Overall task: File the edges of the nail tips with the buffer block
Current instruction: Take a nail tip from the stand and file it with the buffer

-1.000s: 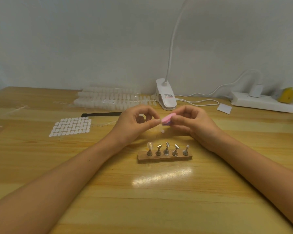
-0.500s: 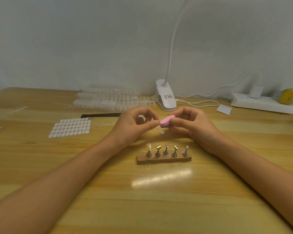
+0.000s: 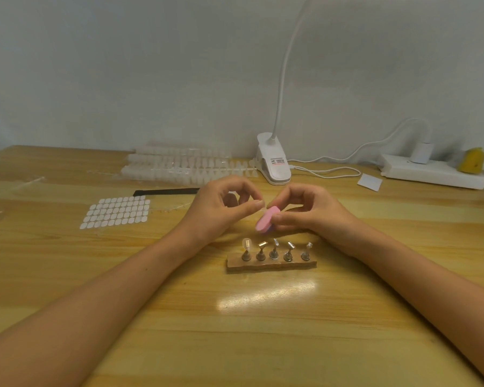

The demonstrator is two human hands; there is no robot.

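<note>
My right hand (image 3: 308, 210) grips a pink buffer block (image 3: 266, 222) between thumb and fingers, its free end tilted down to the left. My left hand (image 3: 221, 209) is just left of it, thumb and forefinger pinched on a small clear nail tip that barely shows. The block's upper end sits beside those pinched fingertips. In front of both hands stands a wooden nail stand (image 3: 271, 264) with several metal holders. A clear nail tip (image 3: 247, 243) sits on the leftmost holder.
Strips of clear nail tips (image 3: 179, 166) lie at the back, with a black file (image 3: 165, 192) and a sheet of white adhesive tabs (image 3: 115, 212) to the left. A white clip lamp (image 3: 274, 163), its cable, a power strip (image 3: 433, 175) and a paper scrap (image 3: 369, 182) lie behind, centre to right.
The right hand has tipped the pink block from nearly level to slanting down to the left and lowered it slightly. The left hand keeps its pinch in about the same place.
</note>
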